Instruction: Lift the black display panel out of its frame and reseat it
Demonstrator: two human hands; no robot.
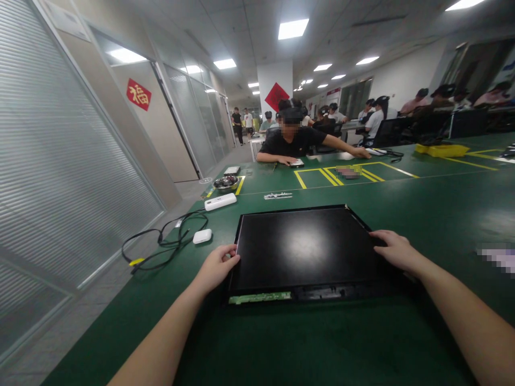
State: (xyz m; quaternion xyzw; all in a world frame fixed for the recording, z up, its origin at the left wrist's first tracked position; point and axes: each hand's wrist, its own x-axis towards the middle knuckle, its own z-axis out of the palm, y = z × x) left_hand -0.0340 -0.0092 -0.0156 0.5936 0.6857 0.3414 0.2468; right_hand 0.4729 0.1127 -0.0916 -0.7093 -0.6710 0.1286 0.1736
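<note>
A black flat display panel [277, 252] in a dark frame lies face up on the green table [322, 343], or just over it; I cannot tell which. A green circuit strip [259, 298] runs along the left part of its near edge. My left hand [219, 264] grips the panel's left edge, thumb on top and fingers curled at the side. At the right edge, my right hand [396, 249] holds the frame, with the undersides of its fingers partly hidden. Glare from a ceiling light shows in the middle of the screen.
To the left are a coiled black cable [161, 241], a small white case [202, 236] and a white oblong device [220, 201]. Beyond stand a metal bowl [226, 184] of dark parts and thin white strips [277, 196]. Across the table sits a person in black [289, 139]; a yellow tray [441, 150] is far right.
</note>
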